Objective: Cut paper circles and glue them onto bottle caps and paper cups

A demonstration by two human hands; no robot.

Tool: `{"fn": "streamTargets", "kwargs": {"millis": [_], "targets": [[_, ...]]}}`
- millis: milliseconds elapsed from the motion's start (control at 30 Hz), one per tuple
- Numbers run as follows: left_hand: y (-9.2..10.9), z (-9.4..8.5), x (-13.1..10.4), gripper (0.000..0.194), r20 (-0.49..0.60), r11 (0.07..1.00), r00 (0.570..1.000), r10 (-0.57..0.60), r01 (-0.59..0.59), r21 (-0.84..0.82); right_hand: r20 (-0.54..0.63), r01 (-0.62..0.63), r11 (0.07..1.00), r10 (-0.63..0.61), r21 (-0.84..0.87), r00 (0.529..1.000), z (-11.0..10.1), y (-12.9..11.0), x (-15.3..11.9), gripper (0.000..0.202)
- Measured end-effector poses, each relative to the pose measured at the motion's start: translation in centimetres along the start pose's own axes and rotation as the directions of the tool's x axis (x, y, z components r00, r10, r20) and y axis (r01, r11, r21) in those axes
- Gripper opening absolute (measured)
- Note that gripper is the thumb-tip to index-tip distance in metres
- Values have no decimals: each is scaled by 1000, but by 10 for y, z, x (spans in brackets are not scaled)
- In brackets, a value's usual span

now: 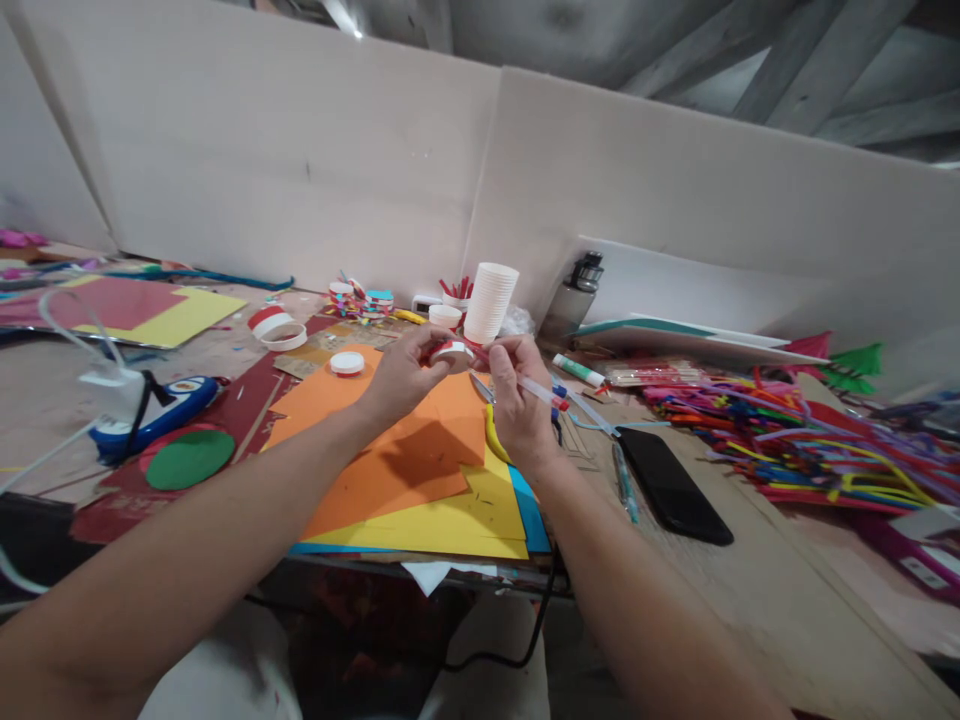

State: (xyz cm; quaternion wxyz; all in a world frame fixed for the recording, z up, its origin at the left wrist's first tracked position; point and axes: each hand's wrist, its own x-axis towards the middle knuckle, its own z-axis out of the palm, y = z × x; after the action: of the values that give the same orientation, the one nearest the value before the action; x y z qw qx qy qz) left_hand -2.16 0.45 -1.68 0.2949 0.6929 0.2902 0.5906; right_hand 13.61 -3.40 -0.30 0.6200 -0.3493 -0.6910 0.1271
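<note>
Near the centre of the frame, we had orange paper (420,440) below us, and yellow-handled scissors (495,433) lay close under our right hand (519,385), perhaps obstructing it. This hand held a clear stick (537,391); its fingertip contact we could not tell. Our left hand (409,368) pinched a red-and-white piece (454,349), probably for steadiness. Behind, a cup stack (491,300) limited forward reach.

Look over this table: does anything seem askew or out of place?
A corner of white paper pokes below the front edge, and the orange sheets lie crooked over yellow sheets. The black phone seems out of place near craft pipe cleaners.
</note>
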Motion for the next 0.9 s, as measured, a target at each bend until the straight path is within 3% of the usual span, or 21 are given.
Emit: {"fn": "streamTargets", "kwargs": {"millis": [367,900], "targets": [[0,-1,0,22,10,994,997,78,-78,81,14,23,999,-23,-33,1000,0,-1,0,26],[-2,-1,-2,24,22,988,996,81,-83,128,16,36,997,-35,-65,999,-2,-6,-1,31]]}}
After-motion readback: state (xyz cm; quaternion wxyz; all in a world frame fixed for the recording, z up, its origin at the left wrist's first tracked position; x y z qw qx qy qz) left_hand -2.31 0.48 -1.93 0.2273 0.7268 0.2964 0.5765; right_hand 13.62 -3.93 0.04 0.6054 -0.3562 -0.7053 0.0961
